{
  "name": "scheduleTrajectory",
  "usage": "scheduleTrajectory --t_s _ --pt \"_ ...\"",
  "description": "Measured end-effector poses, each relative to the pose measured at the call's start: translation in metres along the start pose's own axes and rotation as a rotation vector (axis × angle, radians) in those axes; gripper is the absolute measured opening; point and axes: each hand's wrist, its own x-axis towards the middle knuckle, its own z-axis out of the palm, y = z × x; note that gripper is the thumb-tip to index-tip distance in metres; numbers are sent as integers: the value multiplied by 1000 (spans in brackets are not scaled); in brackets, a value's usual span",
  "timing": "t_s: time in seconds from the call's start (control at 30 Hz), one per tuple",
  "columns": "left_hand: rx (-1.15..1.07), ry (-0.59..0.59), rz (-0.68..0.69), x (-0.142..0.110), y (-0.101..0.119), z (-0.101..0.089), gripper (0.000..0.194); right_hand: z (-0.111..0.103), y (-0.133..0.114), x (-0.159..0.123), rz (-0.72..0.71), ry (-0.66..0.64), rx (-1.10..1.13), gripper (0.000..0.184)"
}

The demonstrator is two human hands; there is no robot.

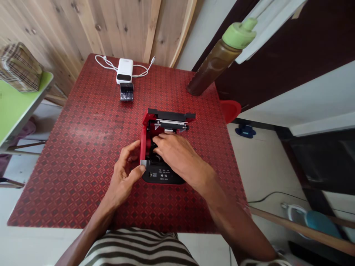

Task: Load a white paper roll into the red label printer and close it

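Note:
A red and black printer-like device (165, 178) sits on the table with its lid (172, 115) raised, showing a roller and metal bar inside. My right hand (176, 149) reaches into its open compartment from the right, fingers bent and fingertips partly hidden; what they grip cannot be made out. Beside the device's left wall is my left hand (126, 171), fingers apart, its thumb against the grey front-left corner. A dark curved part shows under my right fingers.
The red patterned table (83, 162) holds a white power bank (125, 70) with a cable, a small black roll (127, 92) in front of it, and a tall brown bottle (215, 61) with a green lid. A green table (16, 99) with a plaid box stands left.

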Motion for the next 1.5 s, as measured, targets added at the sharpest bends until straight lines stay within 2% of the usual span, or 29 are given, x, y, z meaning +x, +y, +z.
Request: scheduleTrajectory --t_s 0.23,0.33,0.47,0.57,0.67,0.73,0.8,0.87,0.97,1.0,1.07,1.13,1.27,1.37,1.5 --pt "-4 10 0 1 2 1 61 -4 1 4 -24 -10 -37 30" --pt "7 11 -3 1 3 1 60 -7 0 0 -16 36 -48 28" --pt "2 19 -12 1 4 1 60 -3 -1 -14 13 210 -28 18" --pt "-7 16 -7 0 5 1 61 3 -1 -32 26 408 13 11" --pt "-14 -2 -23 0 4 0 62 4 5 -53 21 621 178 14" --pt "-21 -8 -29 0 2 0 63 4 16 -67 44 685 350 16" --pt "-26 -5 -18 0 -1 -1 62 7 31 -75 141 710 520 14" --pt "-22 -1 -5 1 -4 -3 63 14 52 -78 295 764 672 14" --pt "-12 -2 2 1 -7 -5 63 33 83 -67 541 969 776 25" --pt "-8 -4 4 1 -8 -5 63 40 92 -61 595 1054 775 26" --pt "-5 -5 9 1 -9 -6 62 56 103 -47 645 1143 797 28" --pt "-1 -9 11 1 -10 -7 61 71 105 -33 643 1119 794 29" --pt "-5 -11 21 1 -13 -8 61 91 94 -21 480 890 819 29" --pt "0 -5 31 1 -14 -9 61 93 88 -27 376 754 822 27" --pt "31 -2 43 2 -15 -10 61 82 87 -40 318 677 710 19"
